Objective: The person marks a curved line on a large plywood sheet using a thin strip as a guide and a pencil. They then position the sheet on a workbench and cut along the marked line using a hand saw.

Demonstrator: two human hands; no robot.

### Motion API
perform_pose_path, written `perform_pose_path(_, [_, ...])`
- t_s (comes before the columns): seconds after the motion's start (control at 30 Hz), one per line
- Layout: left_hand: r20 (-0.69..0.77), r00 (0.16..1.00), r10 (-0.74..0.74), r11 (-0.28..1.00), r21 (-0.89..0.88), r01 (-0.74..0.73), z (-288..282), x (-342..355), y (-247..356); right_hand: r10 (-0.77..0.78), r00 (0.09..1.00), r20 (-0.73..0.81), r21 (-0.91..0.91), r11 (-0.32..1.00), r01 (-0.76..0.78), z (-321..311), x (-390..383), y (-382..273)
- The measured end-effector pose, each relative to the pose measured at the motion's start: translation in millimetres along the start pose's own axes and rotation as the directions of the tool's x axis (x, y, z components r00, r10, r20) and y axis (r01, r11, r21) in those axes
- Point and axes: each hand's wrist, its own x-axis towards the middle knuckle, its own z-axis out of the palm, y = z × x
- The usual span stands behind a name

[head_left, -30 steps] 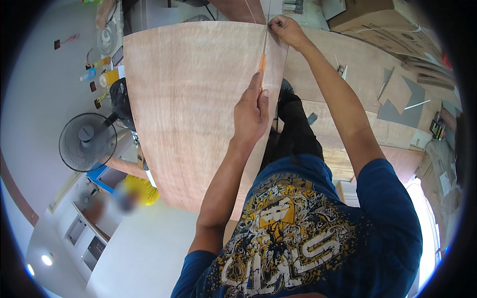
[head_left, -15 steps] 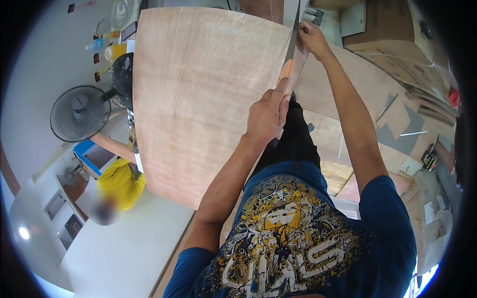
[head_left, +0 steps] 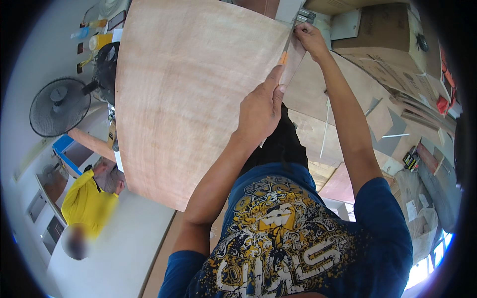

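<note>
A large pale plywood sheet spans the middle, its right edge near both hands. My left hand is closed round an orange-handled tool, index finger along the handle; its long, narrow dark blade lies along the sheet's right side, pointing away from me. At the far right corner, my right hand pinches the narrow plywood strip beside the blade. The strip's lower part is hidden behind my left hand.
A standing fan, bottles and a co-worker in yellow by a white table are at left. Right are cardboard boxes, board offcuts and wrapped material.
The view has shifted. Both hands and the blade sit farther right in the picture, the blade more slanted, with more of the strip showing beside it. The co-worker's arms show more.
</note>
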Motion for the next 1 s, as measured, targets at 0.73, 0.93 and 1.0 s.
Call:
perform_pose_path(0.73, [0.146, 0.986, -0.077, 0.99, 0.129, 0.058, -14, -30, 17, 0.033, 0.999, -0.01, -0.019, 0.999, -0.034, 4, 5, 2])
perform_pose_path(0.93, [0.118, 0.987, -0.107, 0.993, 0.061, 0.1, -43, -80, 25, 0.058, 0.997, 0.046, 0.066, 0.996, -0.061, -5, -3, -5])
perform_pose_path(1.0, [0.124, 0.985, -0.12, 0.992, 0.046, 0.115, -46, -82, 28, 0.033, 0.999, 0.04, 0.051, 0.998, -0.035, -5, -3, -2])
